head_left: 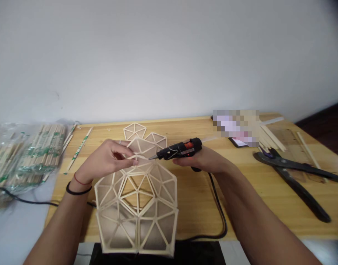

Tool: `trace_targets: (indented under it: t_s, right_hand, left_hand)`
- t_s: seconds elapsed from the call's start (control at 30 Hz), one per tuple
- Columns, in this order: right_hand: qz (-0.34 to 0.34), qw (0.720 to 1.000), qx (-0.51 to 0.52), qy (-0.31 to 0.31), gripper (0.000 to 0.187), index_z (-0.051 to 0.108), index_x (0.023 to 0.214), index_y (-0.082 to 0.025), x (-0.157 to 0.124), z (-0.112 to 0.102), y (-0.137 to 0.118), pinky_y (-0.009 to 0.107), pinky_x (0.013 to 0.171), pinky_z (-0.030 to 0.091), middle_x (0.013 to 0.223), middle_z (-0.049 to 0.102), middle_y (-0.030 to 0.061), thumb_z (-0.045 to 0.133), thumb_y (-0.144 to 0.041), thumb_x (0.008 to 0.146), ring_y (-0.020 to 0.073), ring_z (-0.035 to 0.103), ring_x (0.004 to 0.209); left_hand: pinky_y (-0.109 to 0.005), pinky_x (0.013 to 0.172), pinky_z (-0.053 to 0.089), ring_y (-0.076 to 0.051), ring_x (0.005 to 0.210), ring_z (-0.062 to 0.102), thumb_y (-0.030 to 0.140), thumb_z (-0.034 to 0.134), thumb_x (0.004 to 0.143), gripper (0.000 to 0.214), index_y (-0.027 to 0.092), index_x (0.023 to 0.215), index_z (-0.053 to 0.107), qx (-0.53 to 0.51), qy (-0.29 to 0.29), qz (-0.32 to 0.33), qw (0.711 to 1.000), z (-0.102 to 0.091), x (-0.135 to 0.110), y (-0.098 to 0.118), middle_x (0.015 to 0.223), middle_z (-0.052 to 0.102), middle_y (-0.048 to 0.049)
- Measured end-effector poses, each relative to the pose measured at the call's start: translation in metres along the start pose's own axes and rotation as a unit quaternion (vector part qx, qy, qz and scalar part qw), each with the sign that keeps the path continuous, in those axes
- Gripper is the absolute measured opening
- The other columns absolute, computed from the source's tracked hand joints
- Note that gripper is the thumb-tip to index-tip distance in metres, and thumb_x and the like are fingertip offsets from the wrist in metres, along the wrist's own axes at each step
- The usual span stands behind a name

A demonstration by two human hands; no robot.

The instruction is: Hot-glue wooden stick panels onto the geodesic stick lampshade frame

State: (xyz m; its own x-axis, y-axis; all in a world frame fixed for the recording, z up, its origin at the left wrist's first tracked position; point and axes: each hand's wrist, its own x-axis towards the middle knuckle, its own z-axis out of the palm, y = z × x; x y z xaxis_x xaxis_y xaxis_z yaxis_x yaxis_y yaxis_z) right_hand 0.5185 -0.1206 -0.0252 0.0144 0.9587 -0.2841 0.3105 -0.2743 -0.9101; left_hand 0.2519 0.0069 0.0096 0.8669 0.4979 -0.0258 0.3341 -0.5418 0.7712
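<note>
A dome-like frame (137, 235) of pale wooden sticks, joined in triangles inside larger polygons, stands tilted in front of me at the table's near edge. My left hand (111, 156) pinches the edge of an upper stick panel (141, 151) between thumb and fingers. Wrapped in my right hand (203, 158) is a black hot glue gun (180, 149) with a small red light. Its metal nozzle points left, close to the seam near my left fingertips; whether it touches the wood I cannot tell. Behind the frame lie two stick polygons (134, 131), one partly hidden.
Bagged chopsticks (42, 147) lie at the left, with loose wrapped chopsticks (79, 150) beside them. Long-handled black cutters (293, 165), loose sticks (272, 138) and a blurred-out phone (238, 141) are at the right. A black cord (222, 217) loops below my right wrist.
</note>
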Motion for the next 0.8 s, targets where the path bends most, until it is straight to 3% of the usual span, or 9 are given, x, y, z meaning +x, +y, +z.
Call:
trace_targets:
  t_s: [0.63,0.8]
  right_hand:
    - [-0.019,0.999,-0.037,0.001,0.023,0.051,0.056,-0.022,-0.0017,-0.0052,-0.0016,0.025,0.047,0.03,0.049,0.04,-0.0071,0.068,-0.033,0.066,0.0102,0.036,0.049]
    - [-0.011,0.997,-0.071,0.02,0.019,0.059,0.06,-0.022,-0.0013,-0.0069,-0.0007,0.025,0.046,0.032,0.05,0.046,-0.0063,0.07,-0.034,0.068,0.0112,0.04,0.049]
  left_hand:
    - [-0.021,0.05,0.037,-0.009,0.06,0.051,0.032,0.074,0.087,0.022,0.018,0.071,0.078,-0.005,0.026,0.009,1.0,-0.0009,-0.0009,-0.0023,0.071,0.071,-0.0015]
    - [-0.022,0.051,0.037,-0.009,0.06,0.051,0.036,0.074,0.088,0.025,0.018,0.071,0.078,-0.005,0.024,0.002,1.0,-0.0014,-0.0002,-0.0029,0.073,0.071,-0.0016]
